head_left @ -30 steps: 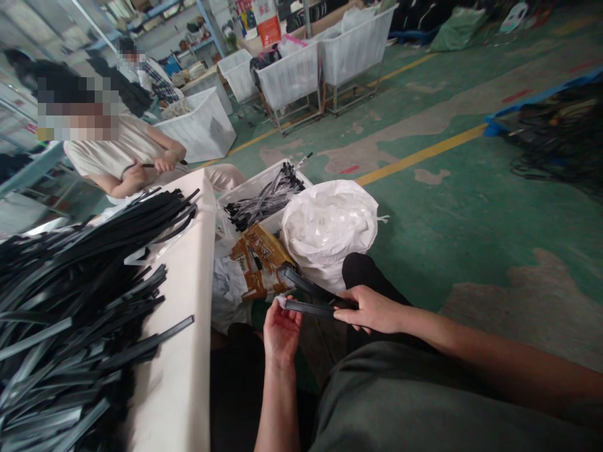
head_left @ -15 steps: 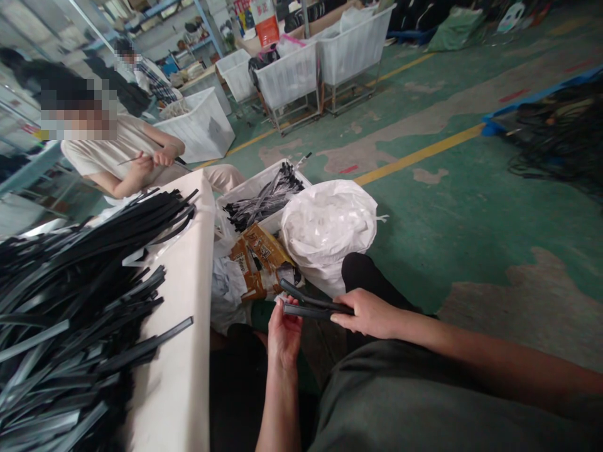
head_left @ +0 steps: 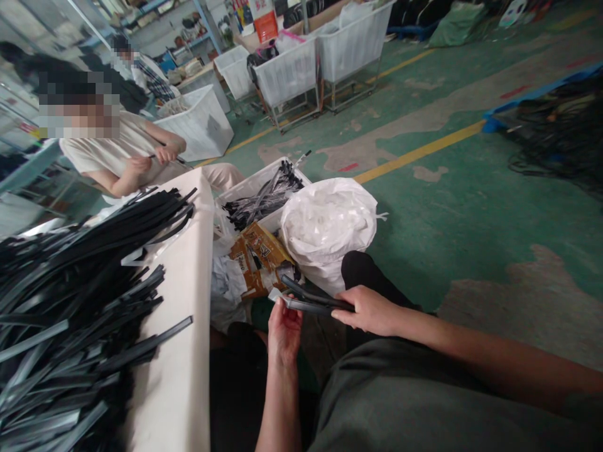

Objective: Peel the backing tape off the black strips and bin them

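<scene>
Green-painted factory floor [head_left: 471,220] below, two black strips [head_left: 311,303] are held level and together, the right hand [head_left: 370,311] closed around them, the left hand [head_left: 284,333] seemingly pinching their ends, just right of the white worktop [head_left: 176,364] carrying a heap of more strips [head_left: 80,314].

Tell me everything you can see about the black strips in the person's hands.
The black strips look like two long, narrow lengths of rubber or plastic with a slight sheen. The upper one bows while the lower runs straighter, and they lie close together, roughly level across the person's lap. The right hand pinches them near one end, and the left hand holds them near the other, where a pale scrap shows at the tip. Whether the scrap is attached cannot be told.
</scene>
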Motion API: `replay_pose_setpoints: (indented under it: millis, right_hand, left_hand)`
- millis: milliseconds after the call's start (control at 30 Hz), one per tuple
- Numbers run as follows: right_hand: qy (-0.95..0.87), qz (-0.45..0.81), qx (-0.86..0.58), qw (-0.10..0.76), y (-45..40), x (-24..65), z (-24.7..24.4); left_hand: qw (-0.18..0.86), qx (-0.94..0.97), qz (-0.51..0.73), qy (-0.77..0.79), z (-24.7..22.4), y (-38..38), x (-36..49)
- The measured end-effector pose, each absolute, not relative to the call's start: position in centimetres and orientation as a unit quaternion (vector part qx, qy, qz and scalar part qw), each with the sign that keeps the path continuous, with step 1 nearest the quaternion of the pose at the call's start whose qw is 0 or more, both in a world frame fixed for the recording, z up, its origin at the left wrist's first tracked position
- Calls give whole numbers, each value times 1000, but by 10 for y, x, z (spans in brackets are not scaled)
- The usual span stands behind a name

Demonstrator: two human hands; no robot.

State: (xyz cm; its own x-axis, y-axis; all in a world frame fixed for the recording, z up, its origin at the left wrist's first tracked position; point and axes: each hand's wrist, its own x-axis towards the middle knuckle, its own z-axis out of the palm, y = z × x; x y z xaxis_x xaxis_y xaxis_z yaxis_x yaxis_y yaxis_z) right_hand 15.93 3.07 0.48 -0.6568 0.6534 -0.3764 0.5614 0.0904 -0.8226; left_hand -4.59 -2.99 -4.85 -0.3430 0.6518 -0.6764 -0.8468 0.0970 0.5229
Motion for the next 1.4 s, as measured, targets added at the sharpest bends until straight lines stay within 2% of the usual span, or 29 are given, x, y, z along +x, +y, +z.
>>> replay_pose_setpoints:
  millis: [400,600,933,1033,1133,1267,1400]
  right_hand:
    - [-773,461,-433,51,23,144,0]
    - [-766,449,-456,57,29,150,3]
    - [-790,405,-454,68,29,139,2]
    - [-779,443,-440,61,30,133,3]
    - [-765,510,-393,35,33,144,12]
    - [-790,500,-350,54,36,175,35]
    - [-783,491,-378,62,35,173,41]
  left_hand:
    - [575,-147,652,472,-51,-34,-20]
    - [538,-154,691,459,-45,-35,-30]
    - [633,-3,638,439,-54,-49,-3]
    - [637,22,621,456,-53,-50,2]
    - [592,17,648,479,-52,-47,-15]
    - [548,-4,681,486,-47,-46,-38]
    - [603,20,656,453,-42,-52,-18]
